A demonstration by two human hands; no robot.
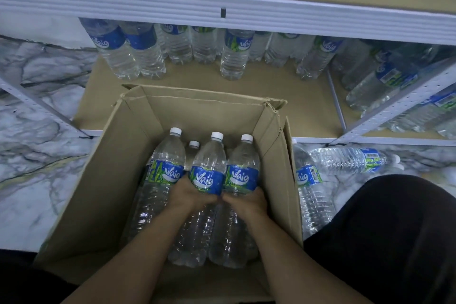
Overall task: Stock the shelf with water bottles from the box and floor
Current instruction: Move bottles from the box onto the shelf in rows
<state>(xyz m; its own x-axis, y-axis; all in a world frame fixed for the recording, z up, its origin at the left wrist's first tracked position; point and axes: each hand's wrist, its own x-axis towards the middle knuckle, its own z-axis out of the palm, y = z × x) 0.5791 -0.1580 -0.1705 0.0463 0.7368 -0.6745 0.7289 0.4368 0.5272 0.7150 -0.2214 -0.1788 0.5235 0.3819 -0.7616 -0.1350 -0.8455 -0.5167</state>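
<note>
Middle bottle (208, 175) gripped by left hand (191, 196), right bottle (243, 173) by right hand (246, 201), fingers curled; both caps up in box (98, 192). Row (172, 49) stood at back of shelf (271, 89); two bottles (345, 159) lain on floor (37, 180) beside box.

The box (118, 168) is open on top; its left half is bare, while bottles (209, 170) fill the right half. Its far wall stands before the shelf (308, 101), whose front strip is bare up to a back row (233, 57) under the beam (148, 0). Right of the box lie floor bottles (345, 159).
</note>
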